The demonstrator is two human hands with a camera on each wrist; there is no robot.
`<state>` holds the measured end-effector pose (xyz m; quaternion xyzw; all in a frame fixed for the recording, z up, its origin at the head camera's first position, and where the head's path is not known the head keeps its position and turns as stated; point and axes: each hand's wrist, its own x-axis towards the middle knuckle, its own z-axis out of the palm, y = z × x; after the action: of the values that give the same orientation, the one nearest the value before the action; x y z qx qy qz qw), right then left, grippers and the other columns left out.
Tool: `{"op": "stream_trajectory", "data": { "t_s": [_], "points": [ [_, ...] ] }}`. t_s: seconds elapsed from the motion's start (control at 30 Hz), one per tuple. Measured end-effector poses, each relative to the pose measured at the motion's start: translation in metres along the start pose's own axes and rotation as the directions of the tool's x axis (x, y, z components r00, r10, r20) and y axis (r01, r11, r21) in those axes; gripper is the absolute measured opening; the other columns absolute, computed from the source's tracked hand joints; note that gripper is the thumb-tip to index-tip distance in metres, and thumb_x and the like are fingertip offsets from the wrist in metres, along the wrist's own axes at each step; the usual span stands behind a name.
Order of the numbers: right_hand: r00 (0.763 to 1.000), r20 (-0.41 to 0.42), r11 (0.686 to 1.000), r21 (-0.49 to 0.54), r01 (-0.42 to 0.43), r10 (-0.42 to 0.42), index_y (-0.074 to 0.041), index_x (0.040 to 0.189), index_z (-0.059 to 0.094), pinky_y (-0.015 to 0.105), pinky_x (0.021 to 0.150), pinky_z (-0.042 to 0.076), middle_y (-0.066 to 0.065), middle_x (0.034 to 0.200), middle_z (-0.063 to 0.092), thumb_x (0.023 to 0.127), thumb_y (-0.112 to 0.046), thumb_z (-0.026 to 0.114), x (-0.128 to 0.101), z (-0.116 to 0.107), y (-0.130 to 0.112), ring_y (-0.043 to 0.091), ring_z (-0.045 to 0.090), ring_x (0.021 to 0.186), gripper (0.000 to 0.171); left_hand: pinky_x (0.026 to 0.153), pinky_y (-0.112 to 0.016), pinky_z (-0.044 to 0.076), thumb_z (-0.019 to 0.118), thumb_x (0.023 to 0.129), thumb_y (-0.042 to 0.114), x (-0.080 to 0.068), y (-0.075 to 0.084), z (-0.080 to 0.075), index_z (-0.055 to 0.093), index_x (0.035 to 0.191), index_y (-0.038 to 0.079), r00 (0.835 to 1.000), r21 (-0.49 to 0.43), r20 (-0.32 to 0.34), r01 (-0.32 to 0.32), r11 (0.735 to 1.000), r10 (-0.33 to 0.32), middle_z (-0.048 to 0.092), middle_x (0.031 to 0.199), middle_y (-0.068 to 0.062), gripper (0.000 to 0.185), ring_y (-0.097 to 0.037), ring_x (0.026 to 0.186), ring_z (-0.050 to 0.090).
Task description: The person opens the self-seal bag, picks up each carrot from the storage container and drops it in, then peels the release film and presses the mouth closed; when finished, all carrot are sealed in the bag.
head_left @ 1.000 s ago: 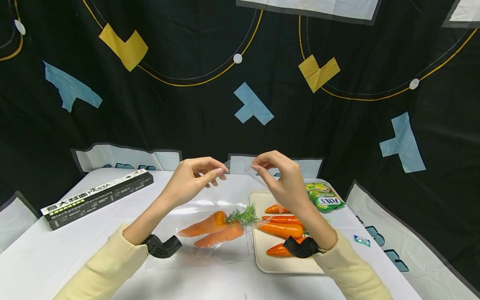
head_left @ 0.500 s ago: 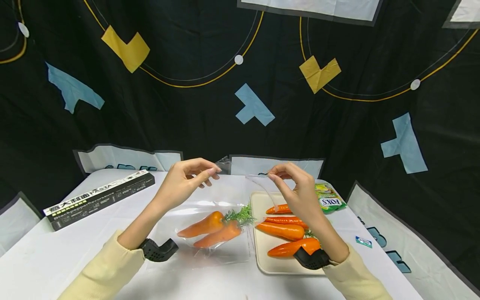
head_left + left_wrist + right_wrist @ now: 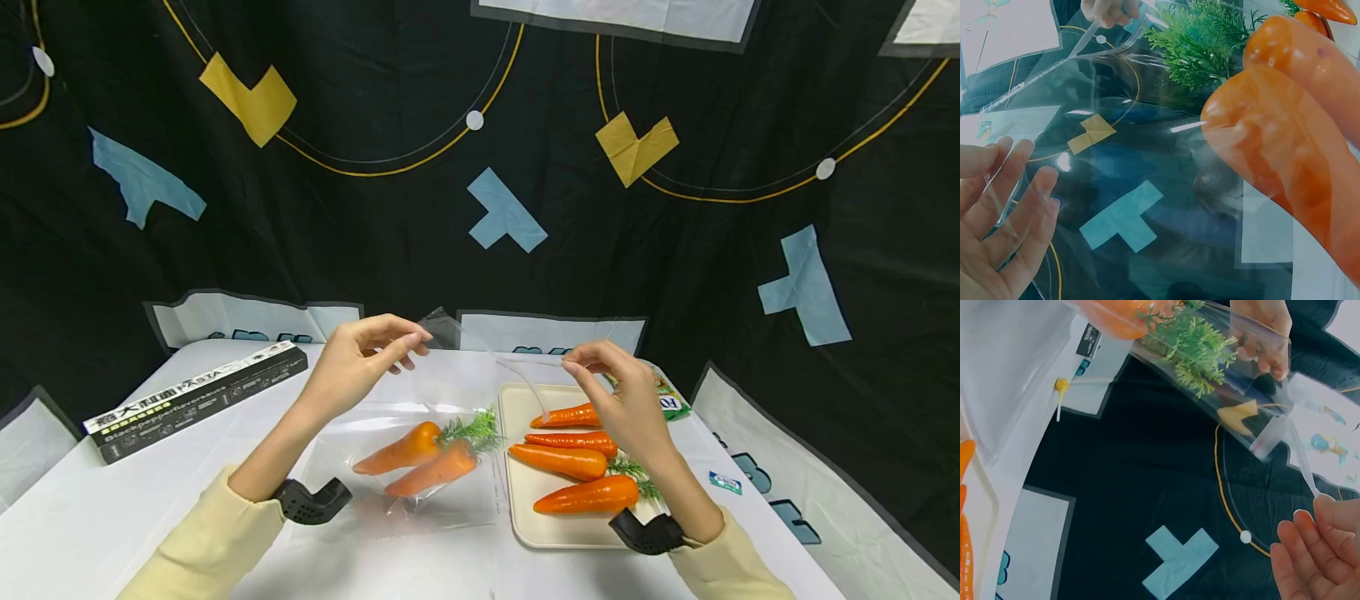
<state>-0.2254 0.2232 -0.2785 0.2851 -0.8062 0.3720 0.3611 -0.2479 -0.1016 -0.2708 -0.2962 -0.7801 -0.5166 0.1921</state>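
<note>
A clear plastic bag (image 3: 468,507) holds two orange carrots (image 3: 401,450) with green tops. My left hand (image 3: 367,358) pinches the bag's upper edge between thumb and fingers; in the left wrist view the film passes across that hand (image 3: 1010,212). To the right, my right hand (image 3: 621,396) pinches the end of a thin clear strip (image 3: 1304,459) between thumb and forefinger. In the right wrist view this strip runs from the pinch to the bag's edge. Glare on the film hides part of the bag's outline.
A cream tray (image 3: 536,533) with several carrots (image 3: 588,496) stands right of the bag. Behind my right hand lies a green Fox's packet (image 3: 671,404), partly hidden. A small Fox's wrapper (image 3: 725,482) lies near the right table edge, and a long black box (image 3: 202,400) at left.
My right hand has moved right and slightly down, drawing the strip out longer. The left hand has shifted slightly left, still pinching the bag.
</note>
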Motion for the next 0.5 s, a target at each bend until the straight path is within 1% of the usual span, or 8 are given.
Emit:
{"op": "stream_trajectory", "data": {
  "t_s": [0.13,0.27,0.33,0.5],
  "points": [
    [1.0,-0.006,1.0,-0.023,-0.018,0.018,-0.009,0.093,0.069,0.014,0.078,0.049,-0.003,0.09,0.067,0.086,-0.002,0.07,-0.006,-0.005,0.007,0.011,0.06,0.082,0.01,0.068,-0.038,0.057,0.064,0.095,0.018,0.0,-0.002,-0.002,0.071,0.104,0.011,1.0,0.0,-0.009,0.001,1.0,-0.001,0.072,0.092,-0.001,0.014,-0.016,0.074,0.066],
    [1.0,-0.013,0.999,-0.039,-0.028,0.027,-0.009,0.091,0.069,0.012,0.077,0.048,0.003,0.088,0.068,0.085,0.001,0.071,-0.013,-0.01,0.013,0.013,0.06,0.081,0.012,0.068,-0.036,0.057,0.064,0.094,0.018,0.0,-0.002,-0.003,0.071,0.103,0.01,1.0,-0.003,-0.028,0.0,1.0,0.0,0.072,0.092,-0.002,0.014,-0.016,0.073,0.066],
    [0.999,-0.013,0.998,-0.056,-0.039,0.038,-0.008,0.091,0.069,0.011,0.076,0.047,0.004,0.088,0.068,0.084,0.002,0.071,-0.017,-0.012,0.016,0.012,0.06,0.08,0.013,0.068,-0.035,0.057,0.064,0.094,0.018,-0.001,-0.003,-0.004,0.071,0.103,0.01,0.999,-0.006,-0.038,-0.002,1.0,0.002,0.072,0.091,-0.002,0.013,-0.016,0.072,0.066],
    [0.997,-0.008,0.994,-0.078,-0.076,0.076,-0.009,0.09,0.069,0.011,0.075,0.048,-0.003,0.089,0.067,0.086,0.0,0.07,-0.028,-0.02,0.02,0.009,0.061,0.079,0.01,0.068,-0.034,0.057,0.065,0.094,0.016,-0.003,-0.004,-0.005,0.071,0.102,0.008,0.998,-0.015,-0.059,0.002,1.0,-0.003,0.072,0.09,-0.003,0.013,-0.017,0.071,0.065]
  ]
}}
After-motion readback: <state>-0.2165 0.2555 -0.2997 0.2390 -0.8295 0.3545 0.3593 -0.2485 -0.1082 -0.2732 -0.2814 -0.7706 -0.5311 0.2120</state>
